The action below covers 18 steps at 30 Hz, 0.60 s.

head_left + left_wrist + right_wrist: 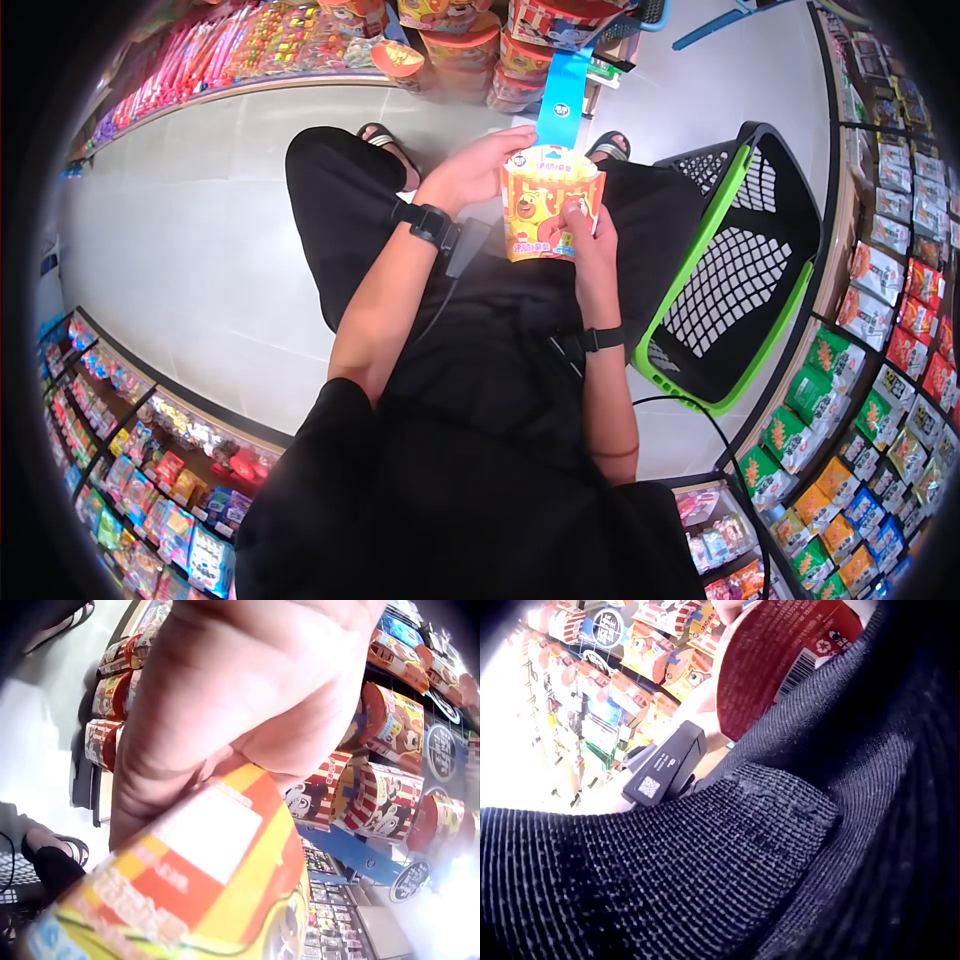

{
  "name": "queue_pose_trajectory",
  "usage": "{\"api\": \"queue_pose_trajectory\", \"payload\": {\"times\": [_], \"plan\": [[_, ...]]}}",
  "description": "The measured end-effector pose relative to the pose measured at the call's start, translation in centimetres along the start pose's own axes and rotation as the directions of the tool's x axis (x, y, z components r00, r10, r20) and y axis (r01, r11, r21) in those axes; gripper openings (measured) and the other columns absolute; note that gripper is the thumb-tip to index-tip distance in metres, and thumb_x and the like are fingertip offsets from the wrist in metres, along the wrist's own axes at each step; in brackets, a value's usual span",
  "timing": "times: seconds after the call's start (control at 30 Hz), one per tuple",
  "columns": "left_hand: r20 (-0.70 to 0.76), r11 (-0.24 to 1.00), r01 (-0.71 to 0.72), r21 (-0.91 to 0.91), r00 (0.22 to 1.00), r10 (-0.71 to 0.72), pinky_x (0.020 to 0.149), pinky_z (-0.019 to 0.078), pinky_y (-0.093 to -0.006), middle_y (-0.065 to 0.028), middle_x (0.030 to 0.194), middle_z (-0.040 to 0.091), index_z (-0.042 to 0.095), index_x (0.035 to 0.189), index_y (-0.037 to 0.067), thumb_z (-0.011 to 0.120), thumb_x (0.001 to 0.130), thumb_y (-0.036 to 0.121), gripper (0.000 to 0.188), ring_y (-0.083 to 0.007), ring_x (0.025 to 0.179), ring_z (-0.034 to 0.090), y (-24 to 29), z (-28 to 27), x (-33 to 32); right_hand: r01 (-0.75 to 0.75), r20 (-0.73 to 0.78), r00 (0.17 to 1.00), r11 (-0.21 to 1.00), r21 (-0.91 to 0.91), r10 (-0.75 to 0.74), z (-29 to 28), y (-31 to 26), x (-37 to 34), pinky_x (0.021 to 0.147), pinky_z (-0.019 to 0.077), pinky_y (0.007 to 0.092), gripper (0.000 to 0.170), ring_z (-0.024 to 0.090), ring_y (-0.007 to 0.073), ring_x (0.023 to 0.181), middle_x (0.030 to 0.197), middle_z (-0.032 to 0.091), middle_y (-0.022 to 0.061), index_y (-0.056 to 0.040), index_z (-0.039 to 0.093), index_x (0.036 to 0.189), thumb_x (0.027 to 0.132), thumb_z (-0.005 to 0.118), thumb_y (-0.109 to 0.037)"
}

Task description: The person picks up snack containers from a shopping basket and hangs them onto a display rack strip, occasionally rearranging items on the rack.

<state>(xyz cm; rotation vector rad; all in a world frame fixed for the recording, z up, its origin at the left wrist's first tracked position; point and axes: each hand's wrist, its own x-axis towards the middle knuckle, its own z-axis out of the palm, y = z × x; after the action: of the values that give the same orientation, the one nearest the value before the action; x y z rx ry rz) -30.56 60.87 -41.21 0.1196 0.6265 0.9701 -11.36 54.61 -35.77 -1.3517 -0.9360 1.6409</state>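
Observation:
A yellow and orange snack box (530, 222) with cartoon characters on its front is held over the lap in the head view. My right hand (592, 250) grips its lower right side, thumb across the front. My left hand (478, 170) holds the upper left edge, its fingers partly hidden behind the box. In the left wrist view, the left hand (255, 682) covers one end of the striped snack box (217, 862). The right wrist view shows the red, curved end of the snack box (780, 667) with a barcode; a sleeve blocks much of that view.
A black shopping basket (735, 270) with green handles stands on the floor at the right. Ahead hang similar snack boxes (460, 45) beside a blue strip (566, 95). Shelves of bagged snacks (815, 400) line the right, and more packets (150, 500) fill shelves at lower left.

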Motion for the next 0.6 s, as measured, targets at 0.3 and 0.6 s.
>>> {"api": "queue_pose_trajectory", "payload": {"times": [0.3,0.6], "plan": [[-0.062,0.999,-0.015,0.035,0.998,0.017,0.089,0.0505,-0.0308,-0.0104,0.11,0.064,0.055,0.117,0.001,0.051,0.095,0.019,0.029,-0.0183,0.101,0.063,0.0,0.8,0.1,-0.035,-0.011,0.999,0.999,-0.028,0.035,0.4,0.1,0.6,0.053,0.045,0.019,0.028,0.058,0.0061,0.064,0.079,0.061,0.002,-0.0028,0.055,0.102,0.096,0.054,-0.03],[-0.052,0.996,0.029,-0.09,0.998,-0.034,0.097,0.045,-0.037,-0.0198,0.12,0.06,0.049,0.123,-0.008,0.044,0.095,0.036,0.053,-0.0276,0.108,0.06,-0.1,1.4,-0.3,-0.119,-0.051,0.992,0.993,-0.023,0.118,0.8,-1.1,0.1,0.048,0.0426,0.0183,0.033,0.056,0.0055,0.059,0.077,0.06,0.0012,-0.005,0.054,0.099,0.094,0.055,-0.038]]}}
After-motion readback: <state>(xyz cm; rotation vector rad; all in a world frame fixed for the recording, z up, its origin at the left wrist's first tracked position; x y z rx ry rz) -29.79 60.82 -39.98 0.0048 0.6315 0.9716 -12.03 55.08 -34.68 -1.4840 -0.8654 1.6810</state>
